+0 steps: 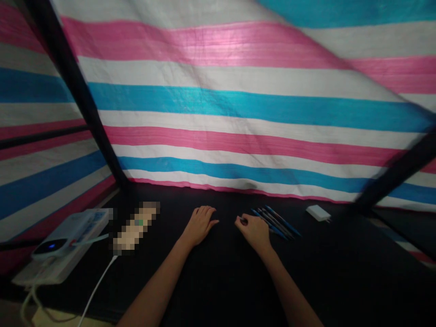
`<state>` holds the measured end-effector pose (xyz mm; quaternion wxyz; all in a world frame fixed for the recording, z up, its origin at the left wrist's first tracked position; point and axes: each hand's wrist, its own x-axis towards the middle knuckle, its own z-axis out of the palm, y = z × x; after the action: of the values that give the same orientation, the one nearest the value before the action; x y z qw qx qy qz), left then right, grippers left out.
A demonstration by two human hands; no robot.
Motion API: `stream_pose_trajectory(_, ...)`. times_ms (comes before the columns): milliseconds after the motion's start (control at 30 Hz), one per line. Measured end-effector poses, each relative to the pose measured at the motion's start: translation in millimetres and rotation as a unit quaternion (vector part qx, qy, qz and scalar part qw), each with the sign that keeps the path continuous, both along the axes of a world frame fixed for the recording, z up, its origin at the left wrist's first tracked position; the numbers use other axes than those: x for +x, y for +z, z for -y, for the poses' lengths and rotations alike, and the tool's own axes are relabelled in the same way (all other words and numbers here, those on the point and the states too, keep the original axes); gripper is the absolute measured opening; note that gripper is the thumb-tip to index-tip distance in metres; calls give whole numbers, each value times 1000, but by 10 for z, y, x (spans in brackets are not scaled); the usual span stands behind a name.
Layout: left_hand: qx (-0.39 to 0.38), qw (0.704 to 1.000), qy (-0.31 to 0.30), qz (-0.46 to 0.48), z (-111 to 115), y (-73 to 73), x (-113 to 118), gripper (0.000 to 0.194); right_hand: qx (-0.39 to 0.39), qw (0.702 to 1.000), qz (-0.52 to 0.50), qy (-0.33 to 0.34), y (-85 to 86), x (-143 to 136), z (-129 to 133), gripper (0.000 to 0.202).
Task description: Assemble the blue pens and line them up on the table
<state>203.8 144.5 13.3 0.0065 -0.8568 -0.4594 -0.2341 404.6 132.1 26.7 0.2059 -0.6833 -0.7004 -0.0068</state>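
Observation:
My left hand [200, 225] rests palm down on the black tabletop [218, 281], its fingers stretched forward and the thumb apart. It holds nothing. My right hand [255, 230] is closed, with thumb and forefinger curled together. A small dark thing shows between those fingers, too little of it to name. Just right of my right hand lie several pens [277, 222], blue and dark, side by side and slanted. Part of the nearest ones is hidden behind that hand.
A white charger [318, 212] sits at the right. On the left, a pale blue power bank [64, 234] rests on a white box [68, 268], beside a blurred-out phone-like thing [136, 227] with a white cable [97, 288]. Striped sheeting [238, 104] and dark frame poles [73, 86] surround the table.

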Motion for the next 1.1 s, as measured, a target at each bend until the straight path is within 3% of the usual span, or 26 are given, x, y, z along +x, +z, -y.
stream_pose_trajectory(133, -9, 1000, -9, -9, 1, 19, -1, 23, 4, 1000, 8, -4, -1, -1, -2, 42)
stream_pose_trajectory(300, -19, 999, -18, -19, 1, 30, 8, 22, -2, 999, 26, -22, -9, 6, -5, 33)
stream_pose_trajectory(633, -28, 999, -24, -29, -2, 32, 10, 22, -18, 999, 19, -45, -4, 22, -21, 34)
stream_pose_trajectory(867, -26, 999, -24, -31, -4, 31, 12, 23, -9, 999, 20, -48, -9, 54, -37, 45)
stream_pose_trajectory(1100, -30, 999, -29, -26, -5, 23, 2, 24, -9, 994, 108, -23, -122, 191, -88, 18)
